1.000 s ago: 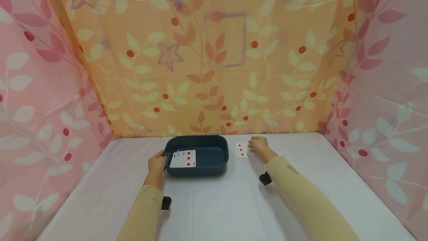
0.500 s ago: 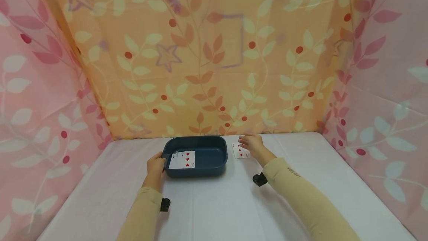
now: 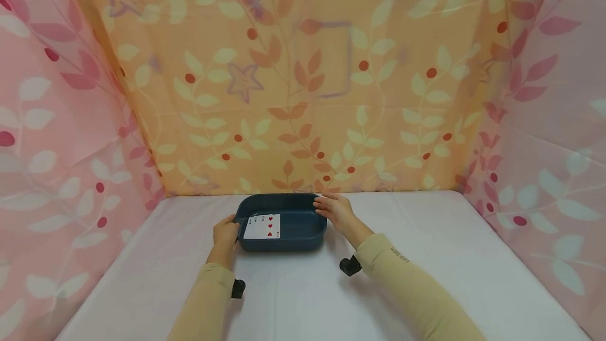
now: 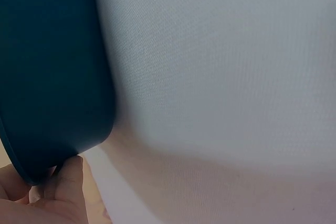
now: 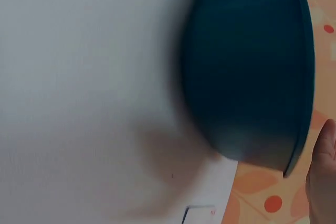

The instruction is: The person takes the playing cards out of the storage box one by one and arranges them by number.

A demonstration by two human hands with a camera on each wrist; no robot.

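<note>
A dark blue rectangular dish (image 3: 284,244) stands on the white-covered table, its left end gripped by my left hand (image 3: 224,233). The left wrist view shows that hand's thumb and fingers (image 4: 68,187) pinching the rim end of the dish. Inside the dish, on its left half, lie overlapping playing cards (image 3: 262,227), a three of hearts on top. My right hand (image 3: 337,211) is at the dish's right end, fingers extended over the rim; whether they touch it I cannot tell. Another playing card (image 5: 199,214) lies on the table; only its corner shows in the right wrist view.
White cloth (image 3: 303,299) covers the table. A patterned orange curtain (image 3: 303,120) hangs behind its far edge, with pink curtains on the left (image 3: 71,146) and right (image 3: 544,146).
My right hand has moved left from beside the loose diamond card to the dish's right end, and now hides that card in the head view. The left hand keeps its grip on the dish.
</note>
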